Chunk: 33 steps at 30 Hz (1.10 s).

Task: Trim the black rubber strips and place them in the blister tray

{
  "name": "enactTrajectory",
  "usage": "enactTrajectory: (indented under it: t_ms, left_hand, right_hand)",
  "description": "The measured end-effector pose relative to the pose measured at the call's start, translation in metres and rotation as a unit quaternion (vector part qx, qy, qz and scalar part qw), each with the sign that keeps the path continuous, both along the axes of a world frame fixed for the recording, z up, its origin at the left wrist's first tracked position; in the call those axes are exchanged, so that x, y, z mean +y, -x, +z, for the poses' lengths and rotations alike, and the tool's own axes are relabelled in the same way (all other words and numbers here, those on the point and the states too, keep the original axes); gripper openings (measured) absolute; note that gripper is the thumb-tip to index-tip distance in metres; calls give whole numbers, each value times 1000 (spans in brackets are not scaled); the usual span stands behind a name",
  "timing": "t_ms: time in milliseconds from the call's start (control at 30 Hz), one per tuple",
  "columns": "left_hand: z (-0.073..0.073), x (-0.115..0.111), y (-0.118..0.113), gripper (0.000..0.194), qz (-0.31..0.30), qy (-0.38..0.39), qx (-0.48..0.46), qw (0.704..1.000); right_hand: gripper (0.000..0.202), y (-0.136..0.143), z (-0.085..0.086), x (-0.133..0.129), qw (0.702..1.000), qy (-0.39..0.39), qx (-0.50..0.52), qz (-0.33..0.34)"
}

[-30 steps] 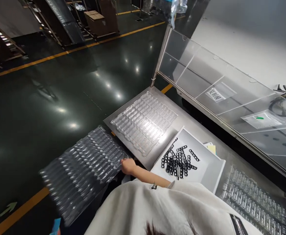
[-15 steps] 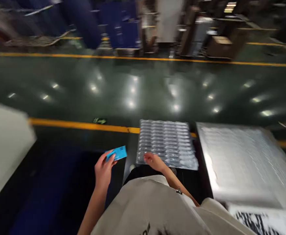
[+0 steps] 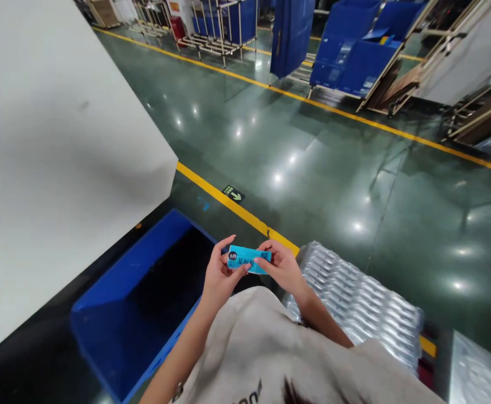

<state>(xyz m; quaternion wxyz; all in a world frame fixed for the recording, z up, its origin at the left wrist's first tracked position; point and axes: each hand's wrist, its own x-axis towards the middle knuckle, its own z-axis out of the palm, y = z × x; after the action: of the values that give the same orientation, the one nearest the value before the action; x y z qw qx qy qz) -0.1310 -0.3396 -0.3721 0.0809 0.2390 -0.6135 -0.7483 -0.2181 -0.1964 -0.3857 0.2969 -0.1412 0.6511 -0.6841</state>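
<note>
A small, flat, light-blue label card [image 3: 242, 257] with dark printing and a round black mark is held in front of my body. My left hand [image 3: 223, 272] grips its left end, thumb across the front and index finger raised above the edge. At the card's right end my right hand [image 3: 285, 266] pinches it between thumb and fingers. Below and to the left of my hands is a deep blue bin [image 3: 114, 314], its inside dark. Clear ribbed plastic trays [image 3: 354, 292] lie to the right, partly behind my right forearm.
A large white panel [image 3: 72, 140] rises at the left. Yellow lines [image 3: 228, 205] and an exit-arrow sign [image 3: 233, 194] mark the green floor [image 3: 312, 163]. Blue containers [image 3: 350, 56] on racks stand across the aisle. More wrapped trays [image 3: 481, 376] are at the lower right.
My view has swung left, bringing the blue bin and white panel further in. My right hand has moved from over the trays to the card and taken hold of it too.
</note>
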Motion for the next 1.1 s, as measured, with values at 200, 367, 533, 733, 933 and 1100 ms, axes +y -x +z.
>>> enactTrajectory:
  t_ms: [200,367,533,733,933,1100]
  left_hand:
    - [-14,-7,140,90,-53,40,-14,998]
    - [-45,11,323,81,-59,-58,-63,995]
    - [-64,40,516,55,-147,-101,-110,978]
    - [-77,41,711,43,-243,19,-15,970]
    - [-104,22,937,41,-271,58,22,961]
    - [-71,10,1135,41,-345,24,24,938]
  right_hand:
    - [20,127,-4,0,997,-63,29,-35]
    - [12,286,-18,20,985,-114,45,-124]
    - [9,455,-7,59,967,-161,99,-170]
    - [11,640,13,80,953,-229,168,-110]
    - [13,865,-12,58,945,-271,166,-82]
    - [13,1051,-8,51,960,-230,110,-114]
